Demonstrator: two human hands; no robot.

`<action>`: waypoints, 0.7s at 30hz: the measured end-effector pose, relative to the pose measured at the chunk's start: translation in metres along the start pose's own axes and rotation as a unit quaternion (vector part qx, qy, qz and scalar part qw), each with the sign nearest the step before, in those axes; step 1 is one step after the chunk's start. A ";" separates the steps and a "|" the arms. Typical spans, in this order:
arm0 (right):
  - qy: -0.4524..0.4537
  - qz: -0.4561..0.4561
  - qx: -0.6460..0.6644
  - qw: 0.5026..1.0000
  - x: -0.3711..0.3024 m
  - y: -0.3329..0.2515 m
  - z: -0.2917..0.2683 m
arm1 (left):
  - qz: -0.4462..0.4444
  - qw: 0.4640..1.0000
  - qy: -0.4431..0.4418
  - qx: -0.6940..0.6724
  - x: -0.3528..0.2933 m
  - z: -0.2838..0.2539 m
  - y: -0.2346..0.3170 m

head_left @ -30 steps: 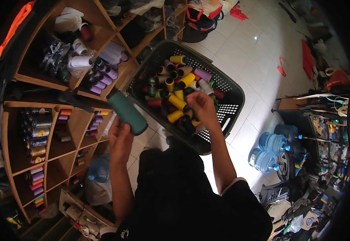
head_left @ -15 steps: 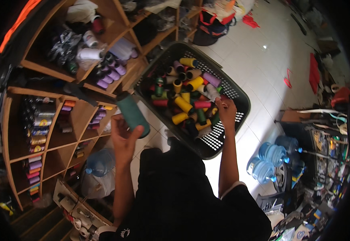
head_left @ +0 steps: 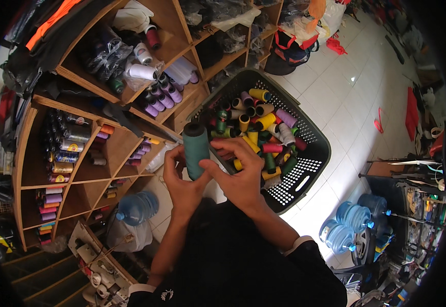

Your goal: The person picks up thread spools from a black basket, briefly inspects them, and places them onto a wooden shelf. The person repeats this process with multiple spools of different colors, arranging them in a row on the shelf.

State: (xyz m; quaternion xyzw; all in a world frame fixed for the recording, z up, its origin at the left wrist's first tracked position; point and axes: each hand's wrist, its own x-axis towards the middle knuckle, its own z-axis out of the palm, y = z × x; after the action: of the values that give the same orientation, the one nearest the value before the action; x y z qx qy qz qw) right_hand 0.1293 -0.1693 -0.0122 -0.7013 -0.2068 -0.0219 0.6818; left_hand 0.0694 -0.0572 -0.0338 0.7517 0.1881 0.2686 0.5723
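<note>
My left hand (head_left: pixel 182 179) grips a tall teal thread spool (head_left: pixel 196 151), which stands nearly upright with its dark top end up. My right hand (head_left: pixel 241 171) cups the spool's other side, thumb against its lower part and fingers curled beside it. Beyond the hands sits a dark green plastic basket (head_left: pixel 315 153) with perforated walls. Inside it lies a jumble of thread spools, among them a yellow spool (head_left: pixel 265 122), a purple spool (head_left: pixel 286 117), a grey-white spool (head_left: pixel 286 134) and a pink spool (head_left: pixel 272 148).
Wooden cubby shelves (head_left: pixel 82 180) with thread spools and plastic bags stand on the left. Below them is a blue water bottle (head_left: pixel 137 207). Several more blue bottles (head_left: pixel 353 216) stand at right, beside a cluttered rack (head_left: pixel 420 225). Bags (head_left: pixel 294 46) lie beyond the basket on the tiled floor.
My right hand has come out of the basket, leaving the grey-white spool there, and joined my left hand at the teal spool. The spool has moved right and turned more upright.
</note>
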 end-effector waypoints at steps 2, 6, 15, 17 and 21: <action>0.002 0.001 0.010 1.000 -0.004 0.005 0.005 | 0.029 0.999 0.017 0.022 -0.001 -0.001 -0.003; -0.028 0.024 0.089 0.995 -0.005 0.010 0.007 | 0.029 0.999 0.025 0.025 -0.002 -0.004 -0.002; -0.077 0.139 0.254 0.954 0.005 0.017 -0.002 | -0.103 0.974 -0.094 -0.178 -0.002 -0.021 0.003; -0.075 0.128 0.238 0.960 0.006 0.016 -0.001 | -0.119 0.964 -0.121 -0.202 -0.002 -0.026 0.000; -0.077 0.115 0.210 0.968 0.008 0.018 0.001 | -0.143 0.949 -0.145 -0.241 0.000 -0.030 -0.001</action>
State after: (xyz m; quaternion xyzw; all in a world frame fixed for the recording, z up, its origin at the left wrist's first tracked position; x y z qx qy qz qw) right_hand 0.1425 -0.1663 -0.0267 -0.5607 -0.1767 0.1544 0.7940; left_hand 0.0510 -0.0342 -0.0285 0.5873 0.1381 0.1097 0.7899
